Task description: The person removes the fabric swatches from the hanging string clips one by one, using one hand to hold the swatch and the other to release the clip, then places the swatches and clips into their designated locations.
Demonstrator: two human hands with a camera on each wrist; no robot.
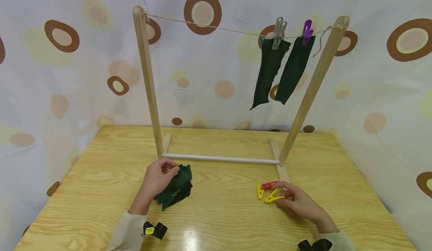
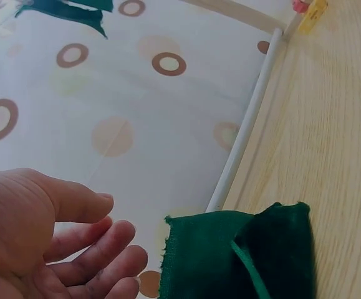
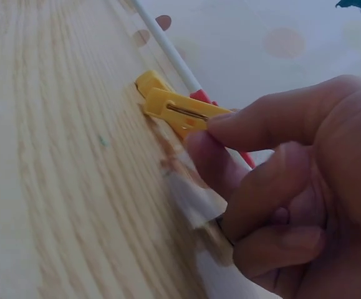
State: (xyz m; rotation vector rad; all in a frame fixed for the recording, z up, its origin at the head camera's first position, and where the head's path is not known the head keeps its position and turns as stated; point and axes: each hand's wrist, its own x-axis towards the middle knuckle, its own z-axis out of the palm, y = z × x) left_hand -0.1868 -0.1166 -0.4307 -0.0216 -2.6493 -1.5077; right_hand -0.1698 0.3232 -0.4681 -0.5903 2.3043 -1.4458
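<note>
My left hand (image 1: 158,178) hovers over dark green cloth pieces (image 1: 179,185) lying on the table at the left. In the left wrist view its fingers are loosely curled with nothing between them, and the green cloth (image 2: 199,255) shows beside them. With thumb and index finger, my right hand (image 1: 298,202) pinches one end of a yellow clothespin (image 3: 180,111). Close to it lie another yellow clothespin (image 1: 259,191) and a red clothespin (image 1: 269,185). The rest of the right hand's fingers are curled in.
A wooden stand with a left post (image 1: 148,90), a right post (image 1: 310,93) and a white bottom rod (image 1: 221,158) carries a string (image 1: 209,26). Two green cloth strips hang there, under a grey clothespin (image 1: 279,33) and a purple clothespin (image 1: 307,33).
</note>
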